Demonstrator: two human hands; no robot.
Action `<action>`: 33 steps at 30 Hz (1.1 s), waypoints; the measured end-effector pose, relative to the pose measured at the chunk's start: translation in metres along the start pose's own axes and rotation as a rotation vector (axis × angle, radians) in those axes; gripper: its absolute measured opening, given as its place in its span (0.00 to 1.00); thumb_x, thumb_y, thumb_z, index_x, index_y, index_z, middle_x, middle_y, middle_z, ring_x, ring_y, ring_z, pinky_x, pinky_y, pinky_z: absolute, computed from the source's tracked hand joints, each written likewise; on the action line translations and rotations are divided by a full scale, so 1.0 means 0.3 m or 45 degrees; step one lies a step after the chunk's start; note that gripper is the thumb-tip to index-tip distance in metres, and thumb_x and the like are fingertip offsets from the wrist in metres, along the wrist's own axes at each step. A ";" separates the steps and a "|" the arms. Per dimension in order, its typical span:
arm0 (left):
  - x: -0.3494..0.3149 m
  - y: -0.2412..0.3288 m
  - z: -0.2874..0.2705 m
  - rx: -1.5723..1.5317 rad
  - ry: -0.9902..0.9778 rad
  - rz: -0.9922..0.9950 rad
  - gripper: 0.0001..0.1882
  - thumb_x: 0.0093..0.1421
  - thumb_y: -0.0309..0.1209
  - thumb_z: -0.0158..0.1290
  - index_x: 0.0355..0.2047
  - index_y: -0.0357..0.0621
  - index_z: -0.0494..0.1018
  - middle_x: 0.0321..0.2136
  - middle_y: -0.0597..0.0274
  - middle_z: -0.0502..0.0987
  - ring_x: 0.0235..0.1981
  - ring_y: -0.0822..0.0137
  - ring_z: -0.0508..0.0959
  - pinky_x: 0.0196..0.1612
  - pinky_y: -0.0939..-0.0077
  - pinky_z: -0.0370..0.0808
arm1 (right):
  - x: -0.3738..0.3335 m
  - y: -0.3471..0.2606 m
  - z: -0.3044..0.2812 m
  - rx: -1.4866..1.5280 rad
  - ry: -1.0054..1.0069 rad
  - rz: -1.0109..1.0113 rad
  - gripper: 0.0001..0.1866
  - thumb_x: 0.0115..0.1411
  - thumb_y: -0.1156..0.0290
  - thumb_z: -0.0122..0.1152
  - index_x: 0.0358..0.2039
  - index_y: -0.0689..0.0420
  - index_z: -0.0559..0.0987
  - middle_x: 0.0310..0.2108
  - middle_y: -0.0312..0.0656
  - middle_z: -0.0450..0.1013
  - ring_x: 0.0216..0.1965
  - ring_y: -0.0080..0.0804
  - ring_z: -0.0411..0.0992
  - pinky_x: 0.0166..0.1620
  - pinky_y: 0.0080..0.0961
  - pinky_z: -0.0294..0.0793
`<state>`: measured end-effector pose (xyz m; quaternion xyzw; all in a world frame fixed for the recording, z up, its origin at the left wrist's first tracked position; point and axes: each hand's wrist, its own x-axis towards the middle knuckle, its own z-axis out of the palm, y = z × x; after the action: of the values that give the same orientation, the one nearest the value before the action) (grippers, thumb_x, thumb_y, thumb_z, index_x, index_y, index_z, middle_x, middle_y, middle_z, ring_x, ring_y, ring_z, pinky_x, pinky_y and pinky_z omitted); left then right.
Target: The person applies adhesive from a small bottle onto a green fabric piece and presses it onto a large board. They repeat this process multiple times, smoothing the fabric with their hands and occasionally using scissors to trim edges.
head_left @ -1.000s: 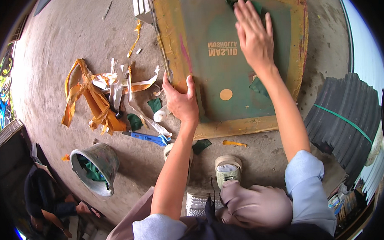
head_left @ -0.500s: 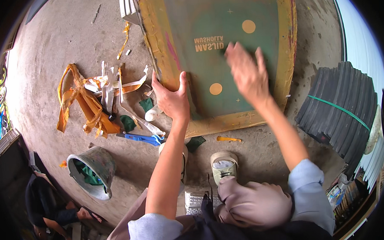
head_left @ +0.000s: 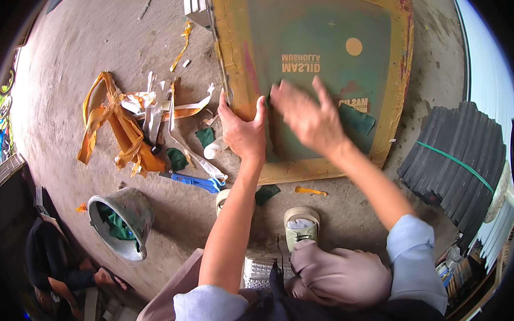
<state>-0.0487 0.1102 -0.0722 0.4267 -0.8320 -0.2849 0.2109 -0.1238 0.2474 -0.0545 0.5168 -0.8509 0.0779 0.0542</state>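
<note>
A screen-printing frame (head_left: 236, 23) with a yellow-brown taped border and green mesh lies tilted in front of me. My left hand (head_left: 245, 129) grips its left edge, thumb on top and fingers at the outer side. Over the mesh, my right hand (head_left: 309, 115) is spread and blurred by motion, palm side down, thumb apart from the other fingers. Whether it touches the mesh I cannot tell. A dark green scrap (head_left: 357, 120) lies on the mesh just right of that hand. A pale circle and pale lettering show on the mesh above the hand.
Crumpled orange and white tape (head_left: 118, 126) lies left, with a blue cutter (head_left: 192, 181), a small white bottle (head_left: 214, 148) and green scraps nearby. A grey bucket (head_left: 134, 214) holds green pieces. Dark strips (head_left: 454, 155) are bundled at right. A person (head_left: 54, 255) sits lower left.
My right hand has swept down and left across the mesh. The green scrap and nearby lettering now show beside it. My left hand keeps its grip; the whole view has shifted slightly.
</note>
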 end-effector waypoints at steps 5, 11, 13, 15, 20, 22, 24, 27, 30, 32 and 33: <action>-0.014 0.033 0.018 0.016 -0.011 0.040 0.42 0.49 0.51 0.62 0.57 0.41 0.61 0.45 0.50 0.73 0.44 0.46 0.75 0.42 0.57 0.74 | 0.250 0.242 -0.073 -0.126 0.376 0.417 0.22 0.63 0.68 0.50 0.59 0.51 0.69 0.64 0.32 0.61 0.65 0.26 0.57 0.66 0.53 0.49; -0.005 0.000 0.005 0.002 -0.025 0.009 0.41 0.51 0.51 0.62 0.58 0.41 0.61 0.46 0.49 0.72 0.44 0.44 0.75 0.41 0.55 0.74 | -0.085 -0.128 -0.009 0.229 -0.083 0.277 0.29 0.55 0.70 0.59 0.60 0.50 0.69 0.66 0.29 0.58 0.68 0.25 0.52 0.68 0.56 0.44; -0.002 0.001 0.009 0.004 -0.015 0.013 0.41 0.51 0.52 0.61 0.58 0.41 0.61 0.45 0.48 0.72 0.43 0.44 0.75 0.40 0.55 0.74 | -0.104 -0.140 -0.028 0.207 -0.120 0.230 0.27 0.56 0.69 0.59 0.58 0.47 0.71 0.64 0.26 0.60 0.67 0.21 0.52 0.68 0.56 0.44; -0.003 -0.004 0.011 0.014 -0.005 0.023 0.41 0.51 0.52 0.61 0.58 0.42 0.61 0.45 0.48 0.72 0.43 0.44 0.76 0.40 0.55 0.74 | -0.068 -0.080 -0.027 0.143 -0.106 0.165 0.26 0.56 0.69 0.58 0.58 0.45 0.72 0.64 0.24 0.61 0.67 0.19 0.52 0.68 0.57 0.43; -0.017 0.028 0.021 -0.023 -0.019 0.034 0.40 0.52 0.52 0.60 0.59 0.43 0.60 0.44 0.48 0.72 0.42 0.44 0.76 0.40 0.55 0.74 | 0.273 0.180 -0.048 -0.142 0.347 0.306 0.23 0.60 0.68 0.54 0.57 0.47 0.72 0.64 0.26 0.61 0.65 0.22 0.56 0.66 0.54 0.49; -0.013 0.018 0.014 -0.030 -0.008 0.050 0.39 0.54 0.52 0.58 0.59 0.43 0.60 0.44 0.48 0.72 0.41 0.44 0.76 0.39 0.54 0.74 | 0.328 0.159 -0.023 -0.021 0.398 0.386 0.23 0.63 0.70 0.50 0.60 0.51 0.68 0.65 0.32 0.59 0.67 0.28 0.54 0.67 0.50 0.46; -0.005 0.013 0.012 -0.037 0.005 0.051 0.37 0.55 0.51 0.57 0.59 0.43 0.60 0.43 0.48 0.72 0.41 0.44 0.76 0.39 0.54 0.73 | 0.286 0.080 -0.003 0.076 0.360 0.384 0.24 0.63 0.70 0.50 0.60 0.55 0.68 0.66 0.37 0.58 0.67 0.33 0.53 0.67 0.49 0.47; -0.016 0.004 0.007 -0.043 0.011 0.048 0.34 0.58 0.49 0.54 0.59 0.43 0.60 0.43 0.47 0.72 0.41 0.44 0.75 0.40 0.54 0.73 | 0.077 -0.113 0.016 0.190 0.091 0.235 0.28 0.56 0.73 0.53 0.60 0.59 0.68 0.66 0.42 0.57 0.69 0.36 0.49 0.68 0.47 0.45; -0.015 0.030 0.009 -0.094 -0.002 0.083 0.32 0.61 0.45 0.53 0.59 0.40 0.59 0.45 0.45 0.71 0.48 0.46 0.72 0.49 0.57 0.69 | -0.141 -0.211 0.023 0.104 -0.095 0.144 0.26 0.55 0.70 0.53 0.56 0.57 0.71 0.65 0.37 0.59 0.69 0.32 0.50 0.69 0.46 0.44; 0.005 -0.003 0.012 -0.031 0.134 0.313 0.33 0.60 0.42 0.54 0.60 0.38 0.58 0.49 0.44 0.70 0.52 0.47 0.68 0.54 0.59 0.66 | -0.169 -0.210 -0.021 0.315 -0.129 0.088 0.25 0.55 0.72 0.53 0.55 0.56 0.73 0.63 0.37 0.61 0.67 0.31 0.53 0.69 0.45 0.45; 0.002 -0.010 0.007 -0.099 0.093 0.314 0.31 0.62 0.39 0.52 0.62 0.41 0.56 0.56 0.46 0.65 0.57 0.48 0.63 0.59 0.58 0.59 | -0.169 -0.187 -0.047 0.284 -0.034 0.067 0.23 0.55 0.73 0.54 0.54 0.55 0.74 0.62 0.37 0.63 0.67 0.31 0.55 0.69 0.44 0.46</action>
<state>-0.0485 0.1089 -0.0757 0.3230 -0.8583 -0.2729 0.2908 -0.0506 0.2687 -0.0450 0.4981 -0.8508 0.1667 -0.0171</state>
